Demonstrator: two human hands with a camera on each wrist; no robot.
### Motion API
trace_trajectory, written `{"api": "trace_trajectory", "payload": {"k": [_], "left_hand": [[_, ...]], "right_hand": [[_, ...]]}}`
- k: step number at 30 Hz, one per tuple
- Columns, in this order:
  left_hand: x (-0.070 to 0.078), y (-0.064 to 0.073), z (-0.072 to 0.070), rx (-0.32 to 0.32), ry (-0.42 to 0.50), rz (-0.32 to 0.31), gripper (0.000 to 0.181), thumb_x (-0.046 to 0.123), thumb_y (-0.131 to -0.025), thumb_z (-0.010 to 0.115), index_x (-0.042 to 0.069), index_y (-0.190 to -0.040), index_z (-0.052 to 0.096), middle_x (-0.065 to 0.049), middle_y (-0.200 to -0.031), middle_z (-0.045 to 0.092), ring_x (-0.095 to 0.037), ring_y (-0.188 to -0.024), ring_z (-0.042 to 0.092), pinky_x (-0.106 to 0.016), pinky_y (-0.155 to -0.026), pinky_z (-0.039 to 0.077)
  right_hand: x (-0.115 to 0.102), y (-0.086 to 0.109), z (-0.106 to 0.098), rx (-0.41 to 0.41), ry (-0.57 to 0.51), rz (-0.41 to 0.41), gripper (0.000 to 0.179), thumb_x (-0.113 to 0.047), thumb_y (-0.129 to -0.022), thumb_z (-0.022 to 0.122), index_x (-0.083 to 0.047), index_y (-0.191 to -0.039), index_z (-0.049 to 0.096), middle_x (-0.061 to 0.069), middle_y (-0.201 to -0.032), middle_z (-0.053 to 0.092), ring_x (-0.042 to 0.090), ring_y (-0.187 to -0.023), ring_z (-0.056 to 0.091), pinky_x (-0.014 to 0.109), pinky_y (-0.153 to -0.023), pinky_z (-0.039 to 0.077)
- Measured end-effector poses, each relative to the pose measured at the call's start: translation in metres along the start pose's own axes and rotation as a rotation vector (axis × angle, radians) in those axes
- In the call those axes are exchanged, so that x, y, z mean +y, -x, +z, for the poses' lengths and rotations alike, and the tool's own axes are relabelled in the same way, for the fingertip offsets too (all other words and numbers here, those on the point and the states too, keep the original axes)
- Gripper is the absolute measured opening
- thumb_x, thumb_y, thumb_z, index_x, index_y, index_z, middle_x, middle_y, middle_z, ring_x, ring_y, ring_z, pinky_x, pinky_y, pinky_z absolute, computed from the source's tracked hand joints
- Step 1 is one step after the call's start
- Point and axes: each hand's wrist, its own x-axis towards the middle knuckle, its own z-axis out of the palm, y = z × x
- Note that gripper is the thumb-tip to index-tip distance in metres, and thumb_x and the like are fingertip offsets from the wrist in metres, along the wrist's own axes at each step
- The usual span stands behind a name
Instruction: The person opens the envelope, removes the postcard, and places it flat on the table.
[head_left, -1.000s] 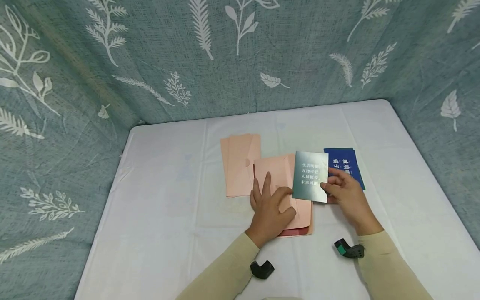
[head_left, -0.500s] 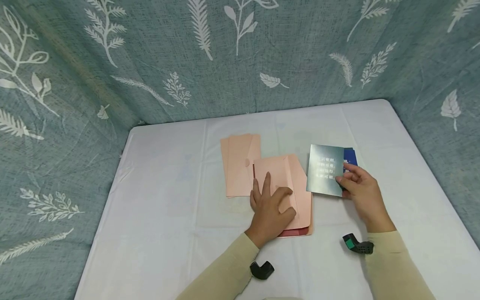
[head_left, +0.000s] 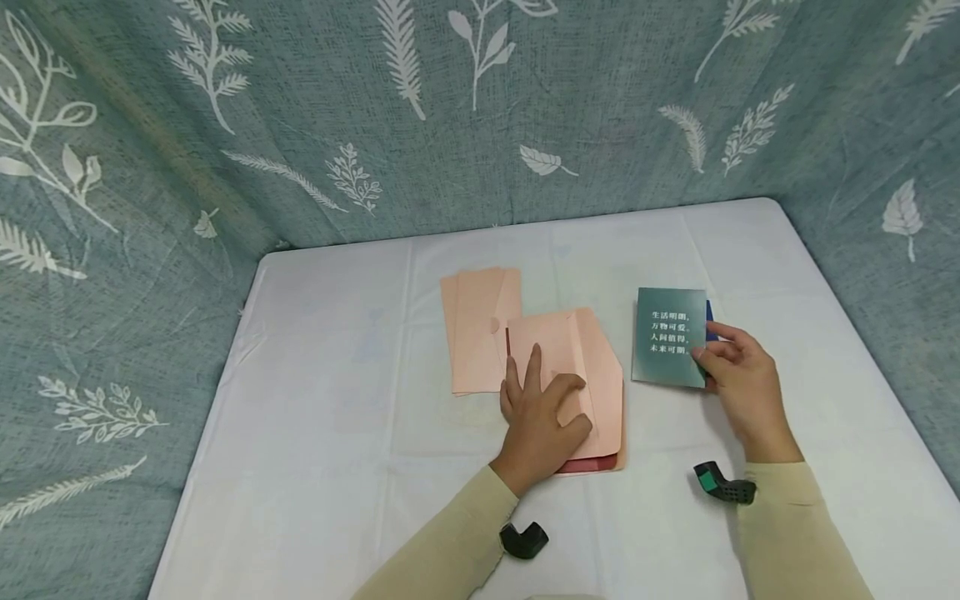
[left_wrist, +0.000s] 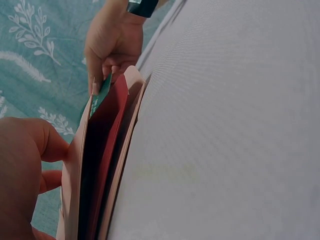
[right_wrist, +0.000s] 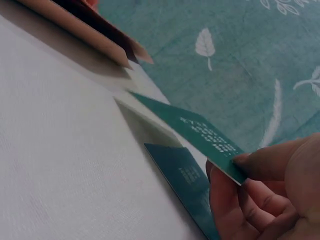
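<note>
My right hand (head_left: 750,379) pinches a green card (head_left: 670,333) with white printed characters by its right edge. In the right wrist view the green card (right_wrist: 187,132) is tilted above a blue card (right_wrist: 182,175), which it mostly covers in the head view. My left hand (head_left: 542,414) rests with spread fingers on a pink envelope (head_left: 555,346) whose flap is open to the right. A dark red piece (head_left: 592,463) shows beneath the envelope's lower edge. In the left wrist view, the layers of pink envelope (left_wrist: 74,170) and red piece (left_wrist: 112,122) stand slightly apart.
More pink envelopes (head_left: 476,333) lie overlapping behind and left of my left hand. All of it is on a white-covered table (head_left: 322,400). Patterned green fabric (head_left: 480,167) hangs along the back and sides.
My right hand has carried the green card rightward, away from the open pink envelope and over the blue card. My left hand has stayed in place on the envelope.
</note>
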Motion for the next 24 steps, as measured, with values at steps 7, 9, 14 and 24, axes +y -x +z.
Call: {"api": "trace_trajectory", "payload": {"k": [7,9,14,24], "left_hand": [[-0.0003,0.0003,0.0000,0.002,0.000,0.004,0.040,0.018,-0.085,0.062,0.023,-0.123,0.072,-0.019,-0.178,0.016,-0.055,-0.160,-0.007,-0.078,-0.117,0.001],[-0.0003,0.0004,0.0000,0.003,0.003,0.005,0.040,0.017,-0.085,0.062,0.023,-0.123,0.072,-0.019,-0.178,0.016,-0.055,-0.160,-0.007,-0.078,-0.117,0.001],[-0.0004,0.0006,-0.0001,0.004,0.005,0.007,0.040,0.017,-0.085,0.063,0.023,-0.123,0.072,-0.019,-0.178,0.016,-0.054,-0.160,-0.007,-0.078,-0.117,0.001],[-0.0016,0.0006,0.0001,0.001,0.001,0.005,0.040,0.017,-0.085,0.063,0.023,-0.124,0.072,-0.018,-0.179,0.015,-0.054,-0.160,-0.007,-0.078,-0.117,0.002]], "right_hand": [[-0.0005,0.0002,-0.0017,0.057,0.107,0.018,0.051,-0.011,-0.111,0.063,-0.003,-0.160,0.052,0.013,-0.115,0.066,0.006,-0.085,0.063,0.021,-0.067,0.058],[-0.0001,-0.0003,-0.0019,0.064,0.109,0.027,0.050,-0.011,-0.112,0.061,-0.002,-0.160,0.052,0.017,-0.118,0.065,0.005,-0.084,0.064,0.022,-0.067,0.060],[-0.0002,-0.0003,-0.0018,0.082,0.097,0.053,0.051,-0.013,-0.113,0.059,-0.001,-0.161,0.050,0.023,-0.133,0.062,0.004,-0.084,0.065,0.024,-0.067,0.061],[-0.0005,0.0015,-0.0022,0.198,0.202,0.030,0.051,-0.027,-0.112,0.058,-0.005,-0.158,0.056,0.016,-0.144,0.063,0.017,-0.108,0.056,0.019,-0.074,0.049]]}}
